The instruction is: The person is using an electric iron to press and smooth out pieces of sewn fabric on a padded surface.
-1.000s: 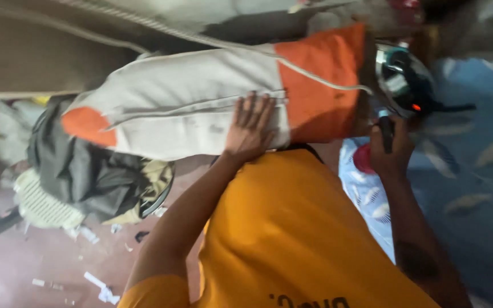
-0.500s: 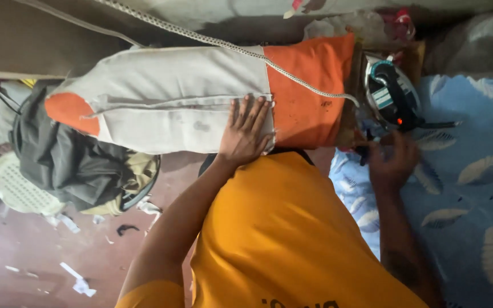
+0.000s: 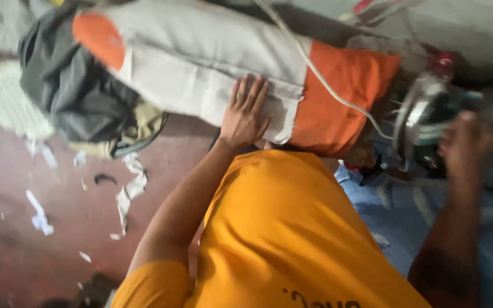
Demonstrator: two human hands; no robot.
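The person wears a bright orange T-shirt (image 3: 292, 239) with short sleeves; the left sleeve (image 3: 149, 285) ends above the elbow, leaving the forearm bare; dark lettering runs along the shirt's lower edge, partly cut off by the frame; both hands, the left hand (image 3: 245, 114) and the blurred right hand (image 3: 466, 145), are bare, with no gloves visible.

Left hand (image 3: 245, 114) flat on ironing board (image 3: 201, 68); iron (image 3: 423, 122) at board's right end, right hand (image 3: 466, 142) on it.
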